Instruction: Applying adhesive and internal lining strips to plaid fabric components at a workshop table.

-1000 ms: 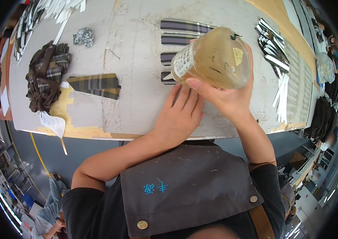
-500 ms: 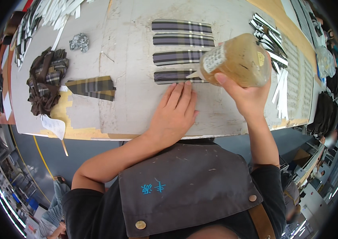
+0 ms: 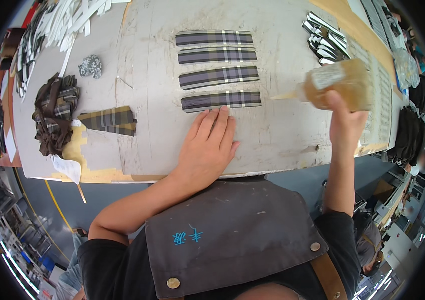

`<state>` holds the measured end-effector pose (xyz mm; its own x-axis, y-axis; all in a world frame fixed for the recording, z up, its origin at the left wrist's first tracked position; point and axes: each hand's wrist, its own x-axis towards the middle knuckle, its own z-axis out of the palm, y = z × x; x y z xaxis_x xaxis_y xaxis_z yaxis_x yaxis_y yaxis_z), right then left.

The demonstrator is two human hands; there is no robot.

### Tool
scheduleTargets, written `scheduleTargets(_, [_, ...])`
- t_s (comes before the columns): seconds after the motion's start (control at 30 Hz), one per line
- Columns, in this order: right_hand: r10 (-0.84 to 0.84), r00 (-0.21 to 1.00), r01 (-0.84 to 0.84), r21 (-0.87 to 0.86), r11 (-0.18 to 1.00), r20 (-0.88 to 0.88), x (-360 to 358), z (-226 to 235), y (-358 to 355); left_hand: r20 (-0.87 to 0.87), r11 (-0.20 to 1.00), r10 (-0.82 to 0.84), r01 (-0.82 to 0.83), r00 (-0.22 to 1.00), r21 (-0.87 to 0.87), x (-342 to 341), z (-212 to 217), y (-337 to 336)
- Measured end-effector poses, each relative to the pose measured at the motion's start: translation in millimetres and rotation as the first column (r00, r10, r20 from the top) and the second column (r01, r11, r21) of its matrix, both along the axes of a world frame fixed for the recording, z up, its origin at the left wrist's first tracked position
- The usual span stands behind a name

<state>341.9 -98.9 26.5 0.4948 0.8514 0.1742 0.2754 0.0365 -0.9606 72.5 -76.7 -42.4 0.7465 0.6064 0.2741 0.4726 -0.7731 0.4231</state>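
The right hand (image 3: 345,117) is wrapped around a squeeze bottle (image 3: 340,86) of amber liquid, fingers closed on its body, and holds it on its side above the right part of the surface (image 3: 282,135). The bottle's thin nozzle points left, its tip just beside the right end of the nearest plaid strip (image 3: 221,100). A second ago the bottle was much closer to the camera, covering the strips; half a second ago it had moved out to the right; now it is lower and farther right again, tipped so the nozzle lines up with the strip's end. That suggests the liquid, likely glue, is about to be laid along this strip, though no bead can be seen on it yet.

The left hand (image 3: 206,150) lies flat on the surface, fingers spread and straight, holding nothing, with the fingertips touching or almost touching the lower edge of that nearest strip. It has barely moved across the three pictures, which looks like bracing.

Three more plaid strips (image 3: 216,55) lie in a row beyond the first, parallel and apart. To the left sit a folded plaid piece (image 3: 108,120) and a heap of dark fabric (image 3: 55,117). A bundle of narrow dark strips (image 3: 325,37) lies at the far right.
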Motion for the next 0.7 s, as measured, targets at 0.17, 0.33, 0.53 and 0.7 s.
scheduleTargets(0.17, [0.140, 0.738, 0.040, 0.250, 0.967, -0.660, 19, 15, 18, 0.087, 0.999, -0.002, 0.007, 0.996, -0.052, -4, 4, 11])
scheduleTargets(0.33, [0.115, 0.943, -0.051, 0.207, 0.977, -0.312, -35, -3, 58, 0.197, 0.994, 0.089, -0.099, 0.976, 0.042, -29, 2, 42])
scheduleTargets(0.53, [0.273, 0.956, -0.268, 0.054, 0.962, -0.111, -87, -16, 85, 0.116, 0.970, 0.237, -0.242, 0.965, 0.027, -39, -1, 52])
scheduleTargets(0.7, [0.324, 0.946, -0.323, 0.010, 0.946, -0.018, -107, -21, 95, 0.105, 0.966, 0.258, -0.259, 0.960, -0.006, -36, -3, 53])
